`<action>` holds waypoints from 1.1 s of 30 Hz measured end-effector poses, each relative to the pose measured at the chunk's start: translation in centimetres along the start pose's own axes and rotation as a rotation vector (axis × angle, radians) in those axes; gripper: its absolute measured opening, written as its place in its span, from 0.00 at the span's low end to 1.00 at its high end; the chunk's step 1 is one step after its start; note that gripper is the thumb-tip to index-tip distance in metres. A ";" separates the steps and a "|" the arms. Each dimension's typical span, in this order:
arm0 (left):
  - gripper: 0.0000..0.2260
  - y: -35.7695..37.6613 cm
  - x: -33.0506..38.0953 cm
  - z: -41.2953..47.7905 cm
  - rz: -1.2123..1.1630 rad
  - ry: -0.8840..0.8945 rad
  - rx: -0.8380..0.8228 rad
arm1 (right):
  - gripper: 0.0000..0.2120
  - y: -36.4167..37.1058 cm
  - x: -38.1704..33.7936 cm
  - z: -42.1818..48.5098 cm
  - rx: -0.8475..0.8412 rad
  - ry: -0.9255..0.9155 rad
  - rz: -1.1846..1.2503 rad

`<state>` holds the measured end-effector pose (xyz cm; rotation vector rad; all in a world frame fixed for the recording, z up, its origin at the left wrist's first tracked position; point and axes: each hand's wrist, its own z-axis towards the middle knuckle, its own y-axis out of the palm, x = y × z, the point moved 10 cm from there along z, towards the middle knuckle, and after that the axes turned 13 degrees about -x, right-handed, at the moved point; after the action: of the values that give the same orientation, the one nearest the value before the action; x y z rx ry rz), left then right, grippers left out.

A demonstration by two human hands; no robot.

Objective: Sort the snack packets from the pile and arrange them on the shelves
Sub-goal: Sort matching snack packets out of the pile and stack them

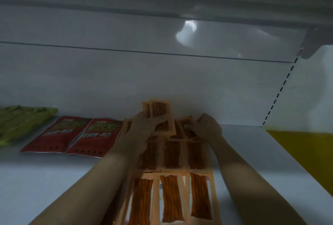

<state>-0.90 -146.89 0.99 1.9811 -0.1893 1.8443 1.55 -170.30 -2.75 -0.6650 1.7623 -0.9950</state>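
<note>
the placing step is in hand: both hands are at the far end of the grid of orange packets (171, 192), which lies flat on the white shelf (54, 179) in neat rows of three. the left hand (144, 127) hovers over the back of that grid and grips a small fan of held packets (161, 110), raised upright off the shelf, fingers curled round their lower half. the right hand (207, 127), at the back right corner of the grid, has its fingertips curled onto a loose packet (187, 131) that lies askew there; it looks like a pinch, though blur hides the exact contact. left of the grid, side by side and flat, lie two red packets (75, 136), and further left again a heap of green packets (23, 122), so the sorting by kind seems well advanced for this shelf.

the next move likely calls for squaring the askew packet into line with the back row, then feeding one packet at a time from the fan beside it. the grid nearly touches the red packets, so any new packet should go behind the grid, not leftward.
</note>
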 end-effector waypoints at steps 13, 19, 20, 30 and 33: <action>0.08 6.2 -1.7 -0.5 0.057 -0.005 -0.022 | 0.14 -2.8 -4.7 -5.9 -0.264 -0.410 0.717; 0.04 6.6 -2.4 -1.4 -0.038 -0.078 -0.076 | 0.06 -3.5 -4.1 -6.4 -0.257 -0.439 0.829; 0.05 6.4 -2.3 -1.5 -0.031 -0.072 -0.071 | 0.07 -3.7 -4.0 -6.6 -0.246 -0.439 0.838; 0.03 2.5 -2.2 -2.9 -0.051 -0.003 0.028 | 0.20 -3.6 0.6 -9.6 -0.251 -0.361 0.791; 0.08 1.2 -2.8 -3.4 -0.061 -0.027 0.055 | 0.19 -1.6 2.0 -9.7 -0.239 -0.283 0.712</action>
<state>-4.75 -147.17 -1.39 2.0265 -0.0853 1.8040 -8.14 -169.54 -0.41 -0.2570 1.6815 -0.1960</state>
